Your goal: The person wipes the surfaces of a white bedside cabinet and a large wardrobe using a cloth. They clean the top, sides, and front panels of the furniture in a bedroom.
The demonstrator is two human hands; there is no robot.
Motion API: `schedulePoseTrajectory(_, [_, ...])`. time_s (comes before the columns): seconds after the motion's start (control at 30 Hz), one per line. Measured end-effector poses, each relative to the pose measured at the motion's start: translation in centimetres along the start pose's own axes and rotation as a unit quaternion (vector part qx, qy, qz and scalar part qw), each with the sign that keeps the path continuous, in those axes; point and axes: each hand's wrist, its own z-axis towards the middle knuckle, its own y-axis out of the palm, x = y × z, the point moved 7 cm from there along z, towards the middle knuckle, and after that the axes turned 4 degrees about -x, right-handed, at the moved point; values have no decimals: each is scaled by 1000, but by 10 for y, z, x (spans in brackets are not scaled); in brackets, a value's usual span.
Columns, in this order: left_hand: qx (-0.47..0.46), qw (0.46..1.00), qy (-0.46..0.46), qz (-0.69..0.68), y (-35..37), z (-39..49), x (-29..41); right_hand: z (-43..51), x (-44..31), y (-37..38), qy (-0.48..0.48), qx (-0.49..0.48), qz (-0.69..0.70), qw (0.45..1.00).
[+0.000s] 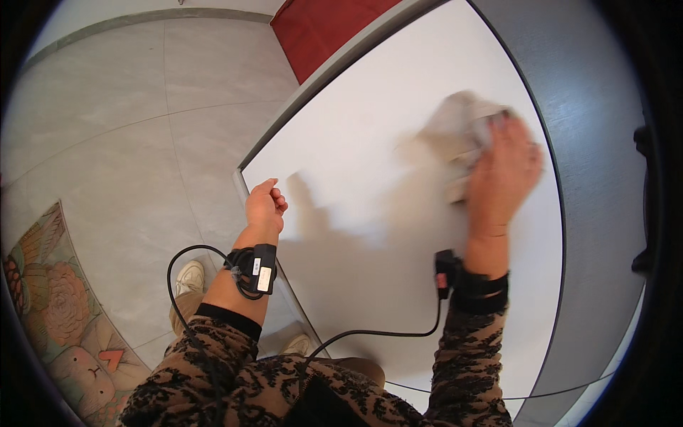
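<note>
A light grey-beige cloth [453, 128], blurred by motion, lies crumpled on a glossy white tabletop [363, 128]. My right hand [507, 165] is on the cloth near the table's right side, its fingers over the cloth's edge; the blur hides how firmly they grip. My left hand [267, 202] hangs by the table's left edge, empty, with its fingers curled loosely and the thumb side towards the front. Each wrist bears a strapped black device with a cable. Shadows of the hands fall on the white surface.
A grey raised border [320, 72] runs along the table's left side, and a grey panel [592, 160] lies to the right. Beyond the table is a red surface [325, 32]. A patterned mat [69, 320] lies on the tiled floor at lower left, near my shoes [190, 277].
</note>
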Motion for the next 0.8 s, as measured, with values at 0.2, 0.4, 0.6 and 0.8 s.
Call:
schedulePoseTrajectory(0.2, [-3,999,23,-25,9,-6,8,8,-5,22,36,44,-33,998])
schedulePoseTrajectory(0.4, [20,998,16,-59,14,-9,6,-73,-134,101,-59,-57,170,982])
schedulePoseTrajectory(0.6, [57,995,-4,-81,15,-13,6,-170,-261,176,-126,-205,322,916])
schedulePoseTrajectory(0.8, [77,995,-3,-60,20,-21,14,-250,-346,230,-193,-384,346,834])
